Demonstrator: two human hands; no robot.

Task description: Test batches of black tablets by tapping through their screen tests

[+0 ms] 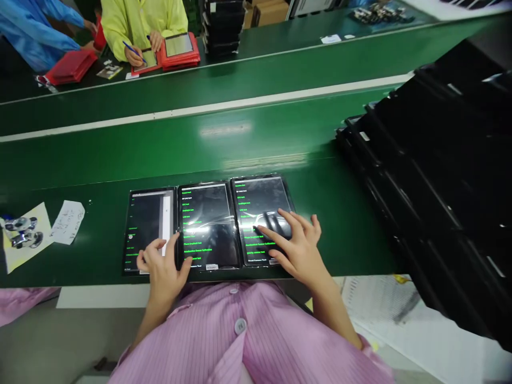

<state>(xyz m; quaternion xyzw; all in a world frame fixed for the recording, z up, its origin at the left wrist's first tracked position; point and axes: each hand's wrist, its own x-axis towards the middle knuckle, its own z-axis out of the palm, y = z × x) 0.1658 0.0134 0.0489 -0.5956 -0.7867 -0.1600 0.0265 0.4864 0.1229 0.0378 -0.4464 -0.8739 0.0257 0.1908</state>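
Note:
Three black tablets lie side by side near the bench's front edge, screens up. Green and white text lines fill the middle tablet and the right tablet. The left tablet shows a pale vertical band and fainter text. My left hand is over the lower edges of the left and middle tablets, fingers apart and holding nothing. Spread above the right tablet, my right hand has its index fingertip at the screen; whether it presses is hard to tell.
Stacked black tablets rise at the right. A handwritten paper note and a yellow sheet with metallic parts lie left. Across the green bench, a person in yellow holds a pen by red-cased tablets; another wears blue.

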